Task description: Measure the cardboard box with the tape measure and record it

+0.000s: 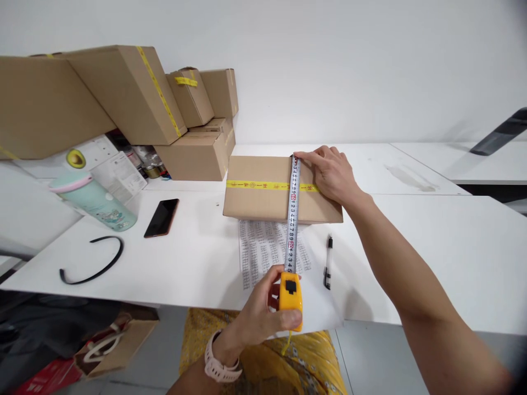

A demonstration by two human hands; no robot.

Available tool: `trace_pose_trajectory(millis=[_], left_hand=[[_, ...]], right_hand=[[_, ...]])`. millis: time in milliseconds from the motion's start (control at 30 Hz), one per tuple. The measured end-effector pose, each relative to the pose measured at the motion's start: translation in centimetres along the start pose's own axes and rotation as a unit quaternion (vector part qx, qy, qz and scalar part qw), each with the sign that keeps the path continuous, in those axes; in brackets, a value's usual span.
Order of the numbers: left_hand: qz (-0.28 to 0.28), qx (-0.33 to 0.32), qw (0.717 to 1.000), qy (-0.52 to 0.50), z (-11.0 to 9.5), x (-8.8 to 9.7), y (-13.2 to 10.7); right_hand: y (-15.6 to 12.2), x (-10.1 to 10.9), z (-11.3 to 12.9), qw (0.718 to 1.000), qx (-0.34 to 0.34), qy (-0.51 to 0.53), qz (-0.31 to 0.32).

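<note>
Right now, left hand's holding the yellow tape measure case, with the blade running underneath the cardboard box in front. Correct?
Not quite: the blade runs across the top of the cardboard box, not underneath, as the head view shows. The left hand is indeed holding the yellow tape measure case.

Your tape measure blade point(292, 216) shows black digits, red 10, seemingly red 20. Red characters on yellow tape point(269, 186), print on paper sheet point(258, 249): too small.
</note>
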State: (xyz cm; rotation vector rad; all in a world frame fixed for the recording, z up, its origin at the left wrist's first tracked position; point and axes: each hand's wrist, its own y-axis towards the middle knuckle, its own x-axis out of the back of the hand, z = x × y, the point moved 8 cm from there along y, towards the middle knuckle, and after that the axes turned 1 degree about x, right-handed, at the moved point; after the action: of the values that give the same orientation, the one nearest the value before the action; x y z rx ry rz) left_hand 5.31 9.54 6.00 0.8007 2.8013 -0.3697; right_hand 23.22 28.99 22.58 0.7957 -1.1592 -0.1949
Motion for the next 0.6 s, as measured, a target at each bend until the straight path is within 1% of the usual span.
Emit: trace_pose_trajectory(millis=[67, 133, 200, 267, 333, 433, 533, 600], left_hand=[[-0.019, -0.021, 0.999, 0.028, 0.5, 0.2, -0.8], [-0.033, -0.034, 0.998, 0.047, 1.5, 0.5, -1.7], [-0.037, -0.035, 0.997, 0.060, 2.6, 0.9, -2.6], [-0.033, -0.025, 0.996, 0.085, 3.3, 1.2, -3.2], [-0.025, -0.013, 0.992, 0.126, 3.4, 1.6, -3.5], [-0.014, -0.005, 0.985, 0.170, 3.1, 2.0, -3.4], [0.002, 0.004, 0.982, 0.190, 3.2, 2.2, -3.1], [0.007, 0.010, 0.980, 0.198, 3.3, 2.2, -3.1]], right_hand=[[-0.7, 0.6, 0.3, 1.000, -0.017, -0.009, -0.014], [-1.9, 1.4, 1.0, 0.999, -0.030, -0.016, -0.030], [-3.5, 1.9, 2.2, 0.999, -0.028, -0.022, -0.040], [-5.5, 1.9, 3.3, 0.998, -0.028, -0.029, -0.043], [-7.6, 1.2, 3.8, 0.998, -0.040, -0.038, -0.040], [-10.2, -1.2, 3.2, 0.998, -0.057, -0.038, -0.011], [-11.7, -4.0, 2.5, 0.998, -0.057, -0.019, 0.028], [-11.9, -4.5, 2.4, 0.998, -0.061, 0.001, 0.027]])
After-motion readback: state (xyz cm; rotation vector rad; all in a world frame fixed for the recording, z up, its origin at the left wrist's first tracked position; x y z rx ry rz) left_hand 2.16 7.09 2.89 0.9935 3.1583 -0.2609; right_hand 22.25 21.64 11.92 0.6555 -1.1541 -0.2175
